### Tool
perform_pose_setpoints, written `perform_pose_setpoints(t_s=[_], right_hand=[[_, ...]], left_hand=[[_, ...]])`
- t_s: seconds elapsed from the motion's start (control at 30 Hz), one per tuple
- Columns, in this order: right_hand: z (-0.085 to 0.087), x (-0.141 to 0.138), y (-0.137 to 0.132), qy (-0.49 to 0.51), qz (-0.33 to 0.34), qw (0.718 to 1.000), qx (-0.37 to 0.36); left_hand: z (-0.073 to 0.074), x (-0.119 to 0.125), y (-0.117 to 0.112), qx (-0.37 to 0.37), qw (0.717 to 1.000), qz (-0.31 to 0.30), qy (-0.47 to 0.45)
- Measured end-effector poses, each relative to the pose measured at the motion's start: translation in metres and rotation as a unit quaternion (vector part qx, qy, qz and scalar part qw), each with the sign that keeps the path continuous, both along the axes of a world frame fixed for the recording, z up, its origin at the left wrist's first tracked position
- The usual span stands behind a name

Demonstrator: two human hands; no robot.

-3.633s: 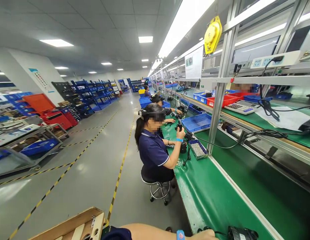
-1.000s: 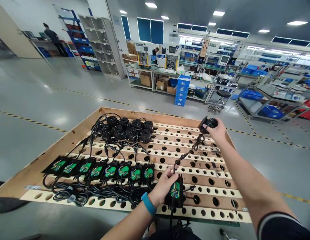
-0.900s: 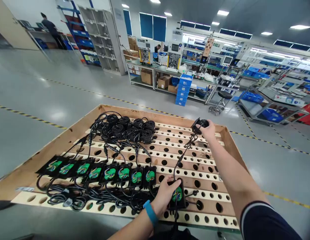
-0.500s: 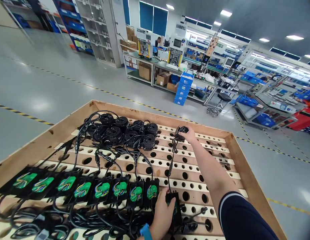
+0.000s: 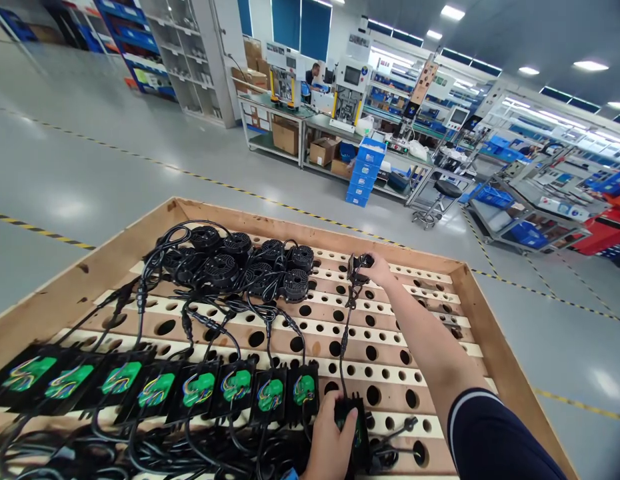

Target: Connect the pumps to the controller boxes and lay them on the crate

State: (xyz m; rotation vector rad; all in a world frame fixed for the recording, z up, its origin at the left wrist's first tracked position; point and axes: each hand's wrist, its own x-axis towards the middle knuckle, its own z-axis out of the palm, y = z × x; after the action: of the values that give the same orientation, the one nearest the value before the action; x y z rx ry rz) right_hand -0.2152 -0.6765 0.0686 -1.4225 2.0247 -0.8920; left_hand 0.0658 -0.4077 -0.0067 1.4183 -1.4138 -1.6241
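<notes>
My left hand is closed around a black box at the bottom middle, its thumb over the top and a green board partly showing. Farther off, my right hand grips a round black ribbed unit at the back of the wooden tray. A black cable runs between the unit and the box. To the left lies a row of several similar open black boxes with green boards and coloured wires. Behind them several round black units lie grouped together.
Low wooden walls enclose the perforated slatted base. Tangled black cables fill the front left. A loose cable end lies right of the held box. Beyond stand workbenches, stacked blue bins, a stool and a seated person.
The view has shifted slightly, so the boxes at left appear farther left and lower. Both hands keep their holds on the black box and the round unit.
</notes>
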Motion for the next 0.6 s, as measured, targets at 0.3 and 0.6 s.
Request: perform_pose_setpoints(t_s=[0.3,0.6], right_hand=[[0.035,-0.014,-0.028,0.008,0.143,0.977,0.157],[0.050,-0.017,-0.025,0.074,0.197,0.959,0.188]], left_hand=[[0.020,-0.001,0.000,0.030,0.997,-0.022,0.064],[0.022,-0.012,0.001,0.047,0.994,-0.099,0.009]])
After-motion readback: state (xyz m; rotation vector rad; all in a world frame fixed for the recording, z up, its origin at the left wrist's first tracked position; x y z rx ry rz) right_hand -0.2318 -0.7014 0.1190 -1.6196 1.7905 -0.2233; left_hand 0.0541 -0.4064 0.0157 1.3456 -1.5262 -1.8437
